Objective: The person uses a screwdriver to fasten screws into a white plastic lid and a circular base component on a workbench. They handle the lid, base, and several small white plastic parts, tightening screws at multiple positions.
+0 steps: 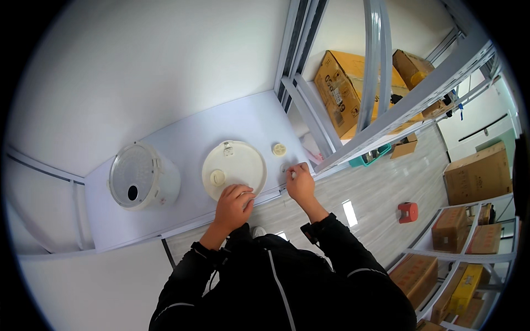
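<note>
A round cream-white lid point(245, 165) lies on the white table, with a metal latch point(228, 149) at its far edge and a small cream round cap point(217, 177) on its left part. Over the lid's near rim rests my left hand point(233, 205), fingers loosely bent and apart, holding nothing that shows. My right hand point(300, 185) is closed in a pinch at the table's right end; what its fingertips hold is too small to make out. Beside them lies a small clear piece point(284, 167). Another small cream cap point(279, 149) sits just beyond, apart from both hands.
On the table's left stands a white bucket-like container point(165, 179) with a clear round top and a dark hole. Grey metal shelving point(419, 91) with a yellow-brown carton point(339, 91) rises at the right. A red stool point(408, 212) and boxed shelves point(450, 229) stand farther right.
</note>
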`<state>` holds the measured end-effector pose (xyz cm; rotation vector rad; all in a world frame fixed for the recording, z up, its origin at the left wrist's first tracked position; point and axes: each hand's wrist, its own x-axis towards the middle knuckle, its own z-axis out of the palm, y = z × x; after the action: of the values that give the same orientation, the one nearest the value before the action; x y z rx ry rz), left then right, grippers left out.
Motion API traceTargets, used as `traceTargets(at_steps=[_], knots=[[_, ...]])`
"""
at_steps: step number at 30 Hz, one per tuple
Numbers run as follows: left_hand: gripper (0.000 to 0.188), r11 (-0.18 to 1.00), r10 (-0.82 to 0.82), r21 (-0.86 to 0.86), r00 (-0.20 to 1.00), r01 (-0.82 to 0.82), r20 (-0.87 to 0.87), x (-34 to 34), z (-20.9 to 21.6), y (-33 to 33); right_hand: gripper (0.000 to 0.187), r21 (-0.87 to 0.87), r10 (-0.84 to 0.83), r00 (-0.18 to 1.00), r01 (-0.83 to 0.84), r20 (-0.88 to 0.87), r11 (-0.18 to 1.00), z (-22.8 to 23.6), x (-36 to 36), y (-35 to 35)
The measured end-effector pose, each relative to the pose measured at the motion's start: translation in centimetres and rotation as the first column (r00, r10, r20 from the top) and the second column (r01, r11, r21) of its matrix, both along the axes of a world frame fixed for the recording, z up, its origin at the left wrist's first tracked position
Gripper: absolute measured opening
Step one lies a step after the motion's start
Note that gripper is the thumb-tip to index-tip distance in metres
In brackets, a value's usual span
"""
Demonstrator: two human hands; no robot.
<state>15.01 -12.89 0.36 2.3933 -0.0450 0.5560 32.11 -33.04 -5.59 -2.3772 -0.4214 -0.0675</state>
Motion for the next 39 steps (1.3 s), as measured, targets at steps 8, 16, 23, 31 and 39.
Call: traceTargets(at_steps=[8, 16, 23, 31, 39], knots=[[0.012, 0.999, -0.044, -0.014, 0.998, 0.044, 0.040, 0.9, -0.4, 0.0, 0.006, -0.095, -0.062, 0.997, 0.059, -0.034, 0.994, 0.1, 0.3, 1.7], [0.012, 0.997, -0.079, -0.008, 0.997, 0.079, 0.010, 1.5, -0.3, 0.6, 0.004, -0.204, 0.015, 0.998, -0.004, 0.053, 0.979, 0.2, -0.1, 2.0], [0.011, 0.999, -0.045, 0.017, 0.999, 0.044, 0.016, 0.4, 0.4, 1.4, 0.005, -0.318, 0.106, 0.985, -0.058, 0.135, 0.946, 0.0, 0.0, 2.7], [0.012, 0.998, 0.019, 0.056, 0.999, -0.017, -0.032, -2.1, 2.0, 3.8, 0.005, -0.381, 0.178, 0.976, -0.118, 0.128, 0.917, -0.4, 0.8, 2.9], [0.011, 0.989, 0.045, 0.147, 0.997, -0.034, -0.067, -5.8, 2.7, 6.2, 0.004, -0.200, 0.158, 0.970, -0.120, 0.185, 0.972, -0.3, 1.1, 2.7]])
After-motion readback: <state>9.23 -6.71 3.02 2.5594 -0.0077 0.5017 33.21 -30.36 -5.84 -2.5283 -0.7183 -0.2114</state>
